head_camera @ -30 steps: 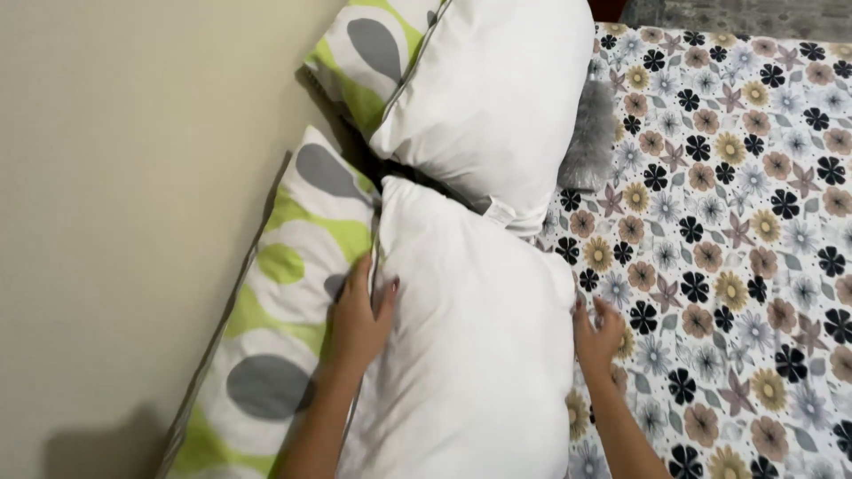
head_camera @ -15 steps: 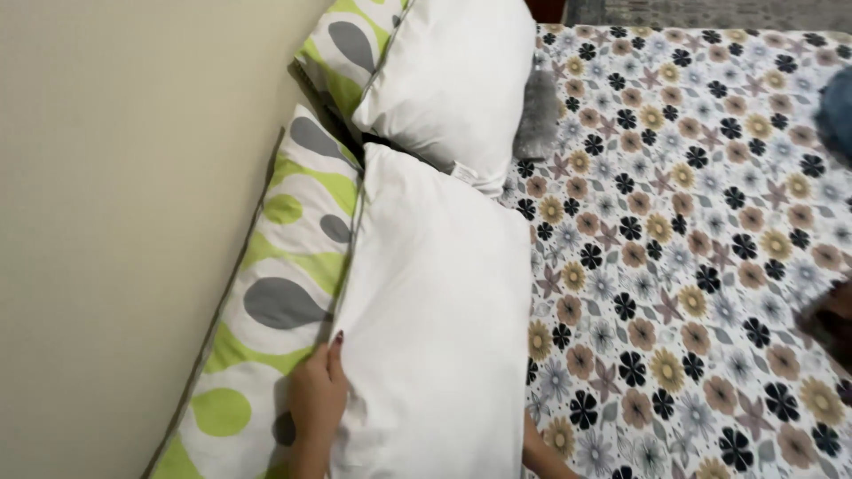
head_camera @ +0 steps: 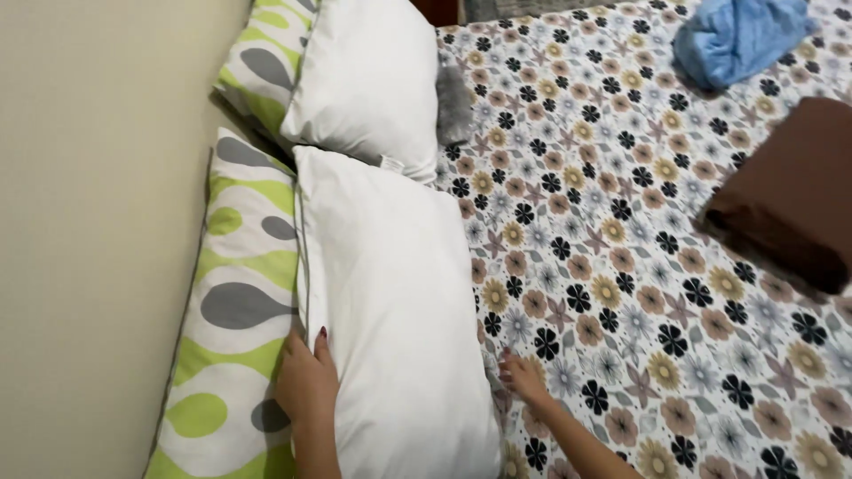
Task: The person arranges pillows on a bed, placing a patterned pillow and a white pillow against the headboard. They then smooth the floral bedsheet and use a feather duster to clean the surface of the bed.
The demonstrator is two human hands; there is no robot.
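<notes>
Left hand (head_camera: 306, 386) flat on the left edge of the near white pillow (head_camera: 395, 310), fingers together and pointing up the bed, palm down, grip loose and open, pressing on the pillow rather than closed round it. Thumb side sits right at the seam where white pillow meets the green pillow (head_camera: 226, 310) just left of the hand; cannot tell if the fingertips tuck under the edge

Right hand (head_camera: 524, 377) at the opposite, right edge of the same pillow, low down, fingers spread and curled lightly against the pillow's side where it meets the sheet (head_camera: 639, 266). Grip open, nothing held. Forearm runs off toward the bottom of the frame

Near white pillow lies lengthwise between the 2 hands, on top of the green pillow's right part, its far end touching a 2nd white pillow (head_camera: 368, 75) further up from both hands. That 2nd pillow lies over another green patterned pillow (head_camera: 257, 62), up and left of the left hand

Grey cloth (head_camera: 454, 105) just right of the far white pillow, well up from the right hand. Blue cloth (head_camera: 737, 35) far up and right of the right hand, bunched. Brown folded cloth (head_camera: 785, 191) right of the right hand and well apart from it, on the flower-print sheet. Wall (head_camera: 98, 239) runs along left of the left hand, touching the green pillows
</notes>
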